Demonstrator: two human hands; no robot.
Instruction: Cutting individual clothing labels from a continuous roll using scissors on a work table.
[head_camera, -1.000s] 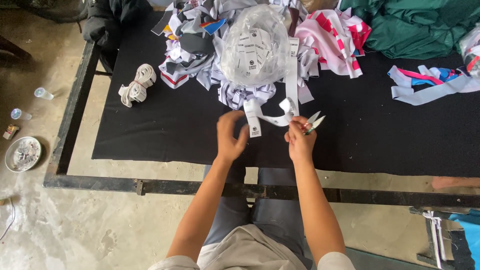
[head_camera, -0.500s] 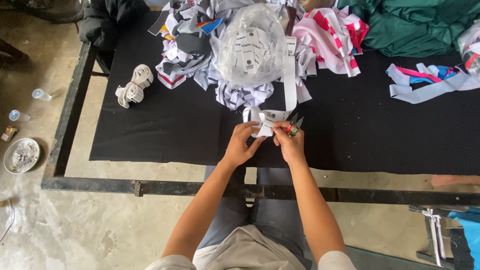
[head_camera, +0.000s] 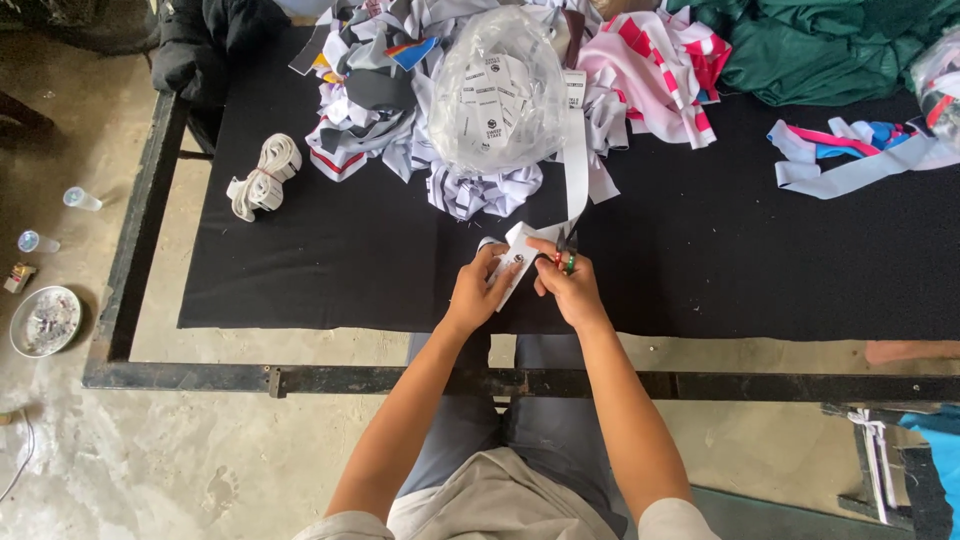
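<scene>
- Head view, looking down on a bench (head_camera: 300, 290) covered in black cloth, the person seated at its 6 o'clock edge.
- Left hand (head_camera: 478, 290) is clenched on the loose end of a white label strip (head_camera: 575, 170); the pinched piece (head_camera: 516, 258) sits between thumb and fingers, angled toward 1 o'clock.
- Right hand (head_camera: 568, 285) is closed around small snips (head_camera: 565, 255), with green and red visible on the handles; the blades meet the strip just at 12 o'clock of the knuckles. Whether the blades are shut cannot be told.
- The strip runs up toward 12 o'clock into a clear plastic bag of labels (head_camera: 500, 85) resting on a heap of fabric scraps (head_camera: 380, 110).
- Change since a second ago: the hands were then apart, the strip stretched between them and the snips held off to 3 o'clock. Half a second ago they had drawn together. Now both hands touch over the strip, the snips right on it.
- Reading: the hands have gone from drawing out the strip to working a single spot on it with the tool.
- At 9 o'clock of the hands, well apart, lies a bundle of white tape (head_camera: 262, 175). At 2 o'clock lie pink striped cloth (head_camera: 660, 65), dark green cloth (head_camera: 810, 45) and loose coloured strips (head_camera: 850, 155).
- Off the bench at 9 o'clock, a round dish (head_camera: 44, 320) sits on the concrete floor.
</scene>
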